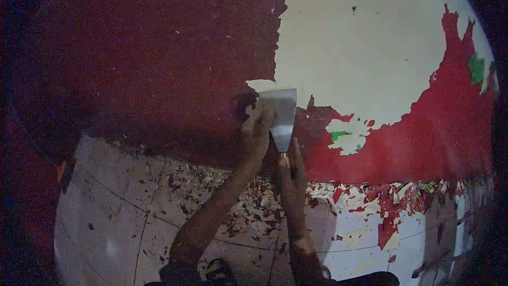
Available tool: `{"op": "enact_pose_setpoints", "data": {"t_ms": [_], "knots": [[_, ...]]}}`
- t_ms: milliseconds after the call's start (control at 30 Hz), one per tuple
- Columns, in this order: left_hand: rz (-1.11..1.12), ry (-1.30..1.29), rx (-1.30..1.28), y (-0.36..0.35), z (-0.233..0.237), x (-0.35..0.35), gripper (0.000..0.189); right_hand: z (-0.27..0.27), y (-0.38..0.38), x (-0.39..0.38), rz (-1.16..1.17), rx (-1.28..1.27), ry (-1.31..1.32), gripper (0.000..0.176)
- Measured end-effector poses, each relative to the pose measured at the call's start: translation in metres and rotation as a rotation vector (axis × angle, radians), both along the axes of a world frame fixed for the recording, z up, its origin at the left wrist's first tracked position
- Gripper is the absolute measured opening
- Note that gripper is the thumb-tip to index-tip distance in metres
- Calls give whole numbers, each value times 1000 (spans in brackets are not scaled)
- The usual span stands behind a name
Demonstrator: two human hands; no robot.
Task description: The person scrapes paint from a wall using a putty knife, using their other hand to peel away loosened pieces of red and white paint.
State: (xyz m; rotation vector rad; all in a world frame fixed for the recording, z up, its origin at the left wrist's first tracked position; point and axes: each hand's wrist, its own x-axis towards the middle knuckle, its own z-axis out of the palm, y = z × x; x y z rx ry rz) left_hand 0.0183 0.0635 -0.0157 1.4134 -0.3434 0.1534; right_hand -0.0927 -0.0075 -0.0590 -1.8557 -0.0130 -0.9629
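A paint scraper with a broad metal blade stands upright against the wall, its wide edge up at the border between dark red paint and bare cream wall. My right hand is closed round its handle, just below the blade. Higher up, my left hand presses at the left side of the blade, fingers closed against it. Shadow hides some of the left fingertips. The blade covers part of the ragged paint edge.
Along the foot of the wall lie many paint flakes on a tiled floor. Brighter red paint remains at the lower right. Green patches show on the right, and a cream-and-green patch lies nearer the blade.
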Motion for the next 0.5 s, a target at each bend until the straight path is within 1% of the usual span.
{"op": "enact_pose_setpoints", "data": {"t_ms": [33,67,133,200,233,267,300,333,367,400,433,467,500], "knots": [[-21,-42,-53,-2,-9,10,45,2,1,1,12,38,23,49],[43,-88,68,0,-4,10,45,11,4,-5,119,246,119,48],[172,-185,306,4,11,5,44,18,7,-7,227,486,212,49],[133,-184,262,0,6,9,44,22,12,-7,221,544,216,51],[144,-178,289,-2,4,11,43,26,15,-8,215,568,222,51],[155,-173,317,-3,3,12,43,41,22,-13,201,580,233,51],[199,-163,391,-5,3,13,42,39,22,-9,171,544,215,51],[236,-257,444,-6,-2,18,41,38,21,-6,139,507,197,50],[280,-351,496,-6,-6,22,41,19,16,5,90,426,157,50],[314,-544,524,-6,-12,28,40,5,12,9,39,326,115,50],[287,-558,468,-7,-19,28,40,-8,8,14,-18,229,73,49],[258,-572,412,-8,-23,28,40,-7,7,13,-25,211,52,50],[173,-408,271,-12,-11,14,40,-4,8,11,-9,241,56,50]]}}
